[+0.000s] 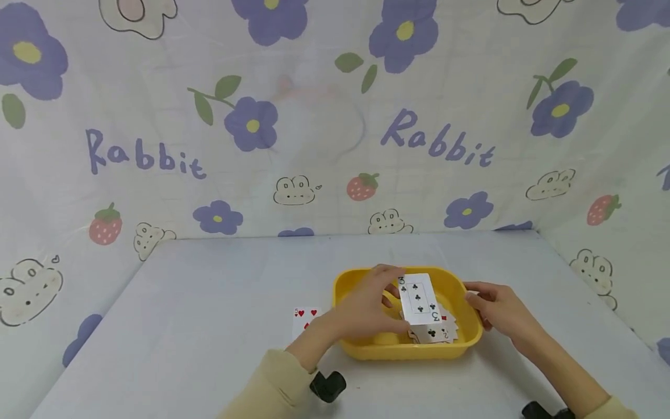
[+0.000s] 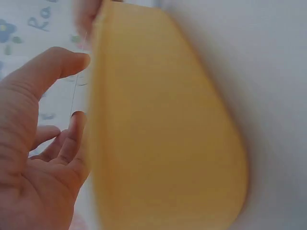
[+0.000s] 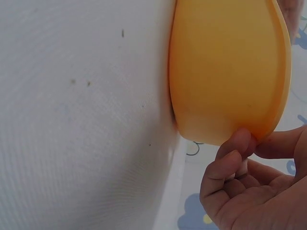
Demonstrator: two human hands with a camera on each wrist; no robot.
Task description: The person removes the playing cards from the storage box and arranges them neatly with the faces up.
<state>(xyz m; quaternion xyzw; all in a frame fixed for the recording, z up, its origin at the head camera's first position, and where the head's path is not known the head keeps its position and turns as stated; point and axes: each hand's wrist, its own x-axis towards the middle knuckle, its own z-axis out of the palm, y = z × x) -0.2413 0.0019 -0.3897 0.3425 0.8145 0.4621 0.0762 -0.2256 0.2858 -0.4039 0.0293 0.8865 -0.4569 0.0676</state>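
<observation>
Card in play rn is the three of clubs (image 1: 419, 299), face up, and you've got it in yr left hand (image 1: 361, 311), pinched by its edges btwn thumb and fingers. It's up over the right half of the yellow tray (image 1: 400, 351), a bit tilted, w/ a small heap of cards (image 1: 433, 334) lying in the tray right under it. Top one I can read there is a 2 of clubs, plus a bit of red showing on another; rest overlap too much to ID. Yr right hand (image 1: 499, 311) grips the tray's right end at the rim, and the right wrist cam shows those fingertips against the outer wall. Left wrist cam is pretty blurry tbh, mostly tray side, w/ the card nearly edge-on as a thin line. Tray's sitting on the white table (image 1: 209, 297). Left of it, just beside yr forearm, there's a hearts card (image 1: 306, 315) face up, partly hidden by the arm. Behind it all hangs a cloth (image 1: 314, 125) w/ purple flowers, strawberries, bunnies & "Rabbit" lettering. FYI yr left sleeve (image 1: 269, 384) is pale yellow.
</observation>
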